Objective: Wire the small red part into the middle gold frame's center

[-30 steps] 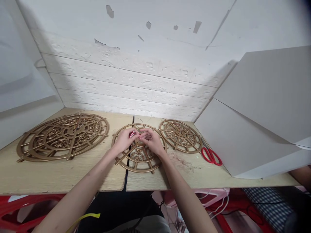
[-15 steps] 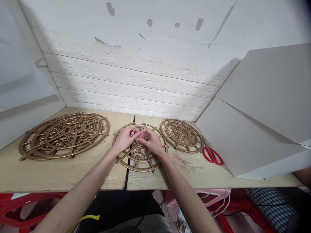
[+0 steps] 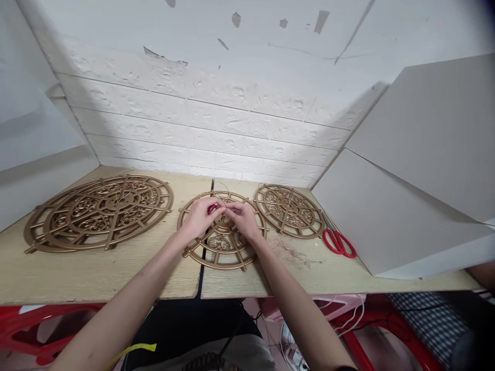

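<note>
A gold openwork disc (image 3: pixel 220 266) with scrollwork lies across the gap between the table boards. Over its centre, my left hand (image 3: pixel 201 216) is closed round a small red object (image 3: pixel 212 208), mostly hidden in the palm. Its thumb and finger meet the fingertips of my right hand (image 3: pixel 243 219), which is closed in a pinch. What lies between the fingertips is too small to make out. Thin wires (image 3: pixel 226 190) rise from the disc just behind my hands.
Several stacked gold discs (image 3: pixel 112 245) lie at the left, wires on top. Another gold disc (image 3: pixel 286 230) lies at the right, beside red-handled scissors (image 3: pixel 339 242). A white brick-patterned wall (image 3: pixel 216 134) stands behind, with white panels (image 3: pixel 390 226) at the right. Part of another person's arm (image 3: pixel 481 275) shows far right.
The fingers of my right hand have closed from a loose curl into a pinch against my left fingertips. The view has tilted down slightly. The discs and scissors stay in place.
</note>
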A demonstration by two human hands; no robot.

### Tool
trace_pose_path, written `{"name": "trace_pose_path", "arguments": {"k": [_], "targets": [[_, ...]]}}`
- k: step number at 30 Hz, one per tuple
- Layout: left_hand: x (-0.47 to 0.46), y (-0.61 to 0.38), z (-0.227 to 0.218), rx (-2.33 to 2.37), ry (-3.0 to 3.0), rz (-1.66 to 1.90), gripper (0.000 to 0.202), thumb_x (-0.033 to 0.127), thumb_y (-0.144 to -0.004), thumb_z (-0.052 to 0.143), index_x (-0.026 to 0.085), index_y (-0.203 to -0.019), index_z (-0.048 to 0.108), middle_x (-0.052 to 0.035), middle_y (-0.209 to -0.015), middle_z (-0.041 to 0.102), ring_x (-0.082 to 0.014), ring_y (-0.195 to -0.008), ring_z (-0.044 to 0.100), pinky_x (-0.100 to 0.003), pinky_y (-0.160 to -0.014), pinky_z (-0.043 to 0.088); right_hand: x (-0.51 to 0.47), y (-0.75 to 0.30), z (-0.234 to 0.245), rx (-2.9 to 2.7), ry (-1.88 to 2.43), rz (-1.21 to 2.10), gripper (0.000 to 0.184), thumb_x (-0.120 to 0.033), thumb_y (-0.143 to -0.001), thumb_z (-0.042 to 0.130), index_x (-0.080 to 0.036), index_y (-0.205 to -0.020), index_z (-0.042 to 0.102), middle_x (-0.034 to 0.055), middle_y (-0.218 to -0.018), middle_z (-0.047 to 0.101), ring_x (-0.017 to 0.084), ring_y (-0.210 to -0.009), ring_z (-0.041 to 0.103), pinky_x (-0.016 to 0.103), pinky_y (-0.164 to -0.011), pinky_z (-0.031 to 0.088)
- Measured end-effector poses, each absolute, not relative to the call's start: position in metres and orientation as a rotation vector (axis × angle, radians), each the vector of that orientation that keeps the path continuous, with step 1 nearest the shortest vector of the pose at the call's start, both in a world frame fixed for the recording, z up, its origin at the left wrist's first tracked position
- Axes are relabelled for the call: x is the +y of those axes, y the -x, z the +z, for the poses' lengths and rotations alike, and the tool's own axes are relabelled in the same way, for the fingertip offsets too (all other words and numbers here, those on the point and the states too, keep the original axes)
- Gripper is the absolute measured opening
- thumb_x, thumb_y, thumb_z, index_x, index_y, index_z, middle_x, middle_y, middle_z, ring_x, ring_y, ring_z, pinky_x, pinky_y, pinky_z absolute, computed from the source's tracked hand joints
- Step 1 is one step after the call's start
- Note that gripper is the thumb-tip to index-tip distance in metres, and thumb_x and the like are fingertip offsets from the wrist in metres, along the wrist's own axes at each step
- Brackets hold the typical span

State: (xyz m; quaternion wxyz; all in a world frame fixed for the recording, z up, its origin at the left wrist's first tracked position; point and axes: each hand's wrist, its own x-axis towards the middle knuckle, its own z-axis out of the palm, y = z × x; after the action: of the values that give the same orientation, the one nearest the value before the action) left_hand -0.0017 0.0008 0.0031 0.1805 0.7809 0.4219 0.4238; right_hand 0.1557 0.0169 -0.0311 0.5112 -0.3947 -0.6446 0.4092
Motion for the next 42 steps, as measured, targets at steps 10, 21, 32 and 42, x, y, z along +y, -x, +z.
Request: {"name": "trace_pose_path", "arguments": {"k": [10, 21, 32, 42], "targets": [[0.003, 0.004, -0.002, 1.132, -2.312, 1.288, 0.011, 0.025, -0.083, 0.058, 0.019, -0.079, 0.065, -0.0024, -0.08, 0.06, -0.015, -0.073, 0.058, -0.027, -0.07, 0.046, 0.012, -0.157, -0.028, -1.841, 0.904, 0.784, 0.019, -0.03, -0.082, 0.057, -0.017, -0.072, 0.068, 0.0022, -0.074, 0.06, 0.015, -0.071, 0.052, 0.027, -0.066, 0.042], [0.008, 0.006, -0.005, 1.137, -2.185, 1.346, 0.013, 0.031, -0.08, 0.062, 0.019, -0.085, 0.064, -0.0005, -0.077, 0.065, -0.0153, -0.073, 0.059, -0.027, -0.069, 0.044, 0.008, -0.154, -0.025, -1.863, 0.919, 0.734, 0.019, -0.029, -0.084, 0.055, -0.017, -0.074, 0.065, 0.0007, -0.071, 0.057, 0.014, -0.069, 0.052, 0.025, -0.064, 0.04], [0.014, 0.008, -0.01, 1.101, -2.131, 1.297, 0.011, 0.023, -0.08, 0.058, 0.019, -0.083, 0.067, -0.0034, -0.085, 0.067, -0.0172, -0.082, 0.061, -0.031, -0.078, 0.046, 0.007, -0.155, -0.02, -1.88, 0.973, 0.644, 0.027, -0.03, -0.088, 0.048, -0.016, -0.068, 0.06, -0.0003, -0.065, 0.053, 0.012, -0.065, 0.049, 0.024, -0.062, 0.036], [0.012, 0.009, -0.007, 1.154, -2.201, 1.285, 0.01, 0.022, -0.081, 0.055, 0.019, -0.081, 0.064, -0.0024, -0.084, 0.065, -0.0174, -0.081, 0.059, -0.031, -0.077, 0.045, 0.009, -0.155, -0.022, -1.625, 0.976, 0.943, 0.025, -0.039, -0.079, 0.059, -0.016, -0.076, 0.068, 0.0012, -0.065, 0.062, 0.014, -0.061, 0.054, 0.025, -0.058, 0.043]]}}
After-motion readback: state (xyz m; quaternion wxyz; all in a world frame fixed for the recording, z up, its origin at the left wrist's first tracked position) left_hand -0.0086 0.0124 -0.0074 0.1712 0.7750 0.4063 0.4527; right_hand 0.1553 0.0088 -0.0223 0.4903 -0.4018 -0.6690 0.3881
